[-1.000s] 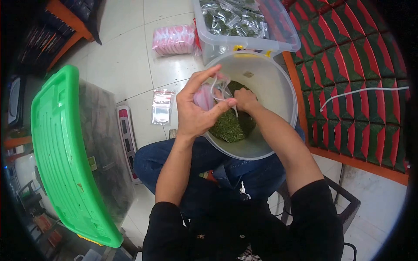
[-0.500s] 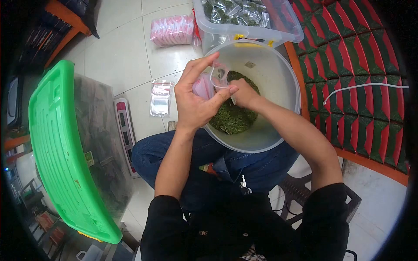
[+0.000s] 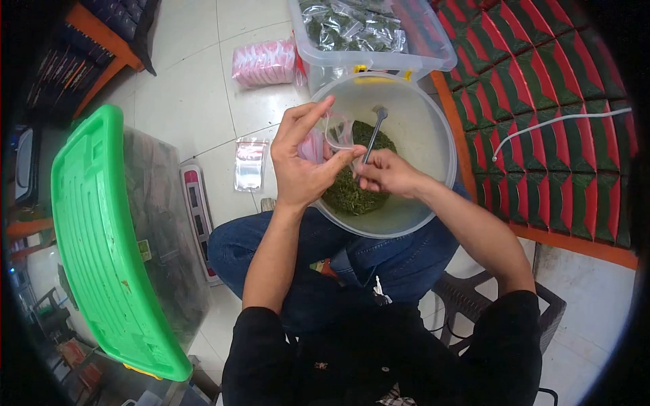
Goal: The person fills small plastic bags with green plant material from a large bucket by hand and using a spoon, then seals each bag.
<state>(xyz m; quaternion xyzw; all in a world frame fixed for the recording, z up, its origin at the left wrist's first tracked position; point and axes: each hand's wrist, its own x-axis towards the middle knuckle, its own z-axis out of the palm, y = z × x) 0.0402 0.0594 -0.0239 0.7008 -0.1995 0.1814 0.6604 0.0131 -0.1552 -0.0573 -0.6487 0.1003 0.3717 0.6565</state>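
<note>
The small pouch [image 3: 336,130] is a soft, clear plastic bag with a pinkish strip. Its mouth is pulled into a rounded loop, and it hangs over the near left side of the bucket [image 3: 433,115]. The left hand [image 3: 301,169] grasps it, pinching one edge between thumb and fingers with the index finger stretched upward. The right hand [image 3: 387,173] is closed around the lower end of a slim, dark metal tool [image 3: 374,132]. The shaft slants up and away over the bucket, and its far end is slightly broader; whether it is a spoon cannot be told.

The bucket is round, smooth and milky-translucent, and it rests against the person's denim-clad knees. At its bottom lies a heap of dried green leaves [image 3: 352,196], crumbly and matte.

Just beyond the bucket stands a clear, rectangular plastic bin [image 3: 433,57] full of glossy packets of the same green material. A stack of pink-edged pouches [image 3: 264,62] lies beside it on the glossy white floor tiles. One flat empty pouch [image 3: 250,164] lies nearer the left hand. A ribbed bright green plastic lid [image 3: 95,237] stands at the left, and a red-and-green patterned mat [image 3: 555,88] lies at the right.
</note>
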